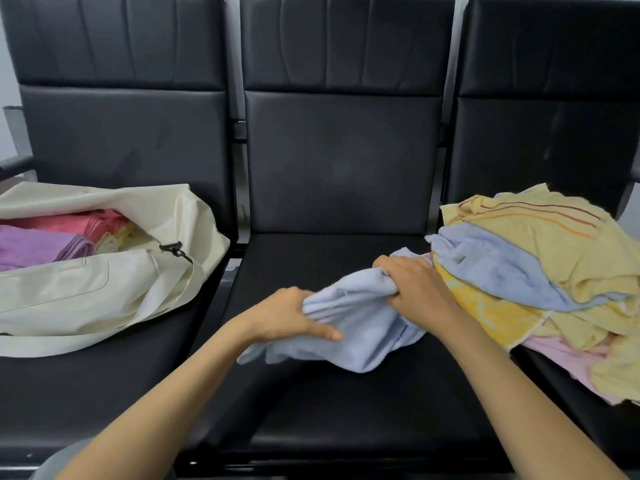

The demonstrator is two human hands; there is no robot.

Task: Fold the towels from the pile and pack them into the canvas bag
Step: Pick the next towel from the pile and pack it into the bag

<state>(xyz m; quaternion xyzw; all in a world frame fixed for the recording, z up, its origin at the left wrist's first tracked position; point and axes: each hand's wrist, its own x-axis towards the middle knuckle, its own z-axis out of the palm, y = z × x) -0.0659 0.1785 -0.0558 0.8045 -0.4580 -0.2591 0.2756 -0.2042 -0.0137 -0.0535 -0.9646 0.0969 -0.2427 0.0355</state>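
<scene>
A crumpled light blue towel (360, 327) lies on the middle black seat (346, 403). My left hand (291, 317) grips its left edge, thumb stretched along the cloth. My right hand (412, 285) clutches its upper right part, close to the pile of towels (540, 271) on the right seat, which shows yellow, light blue, orange-yellow and pink cloth. The cream canvas bag (104, 289) lies open on the left seat, with folded purple (38, 247), coral pink (76, 221) and pale yellow towels inside.
Three black padded seats stand in a row with tall backrests (343, 133). The bag's long strap (104, 334) trails over the left seat's front. A black clip (173, 249) hangs at the bag's opening. Gaps separate the seats.
</scene>
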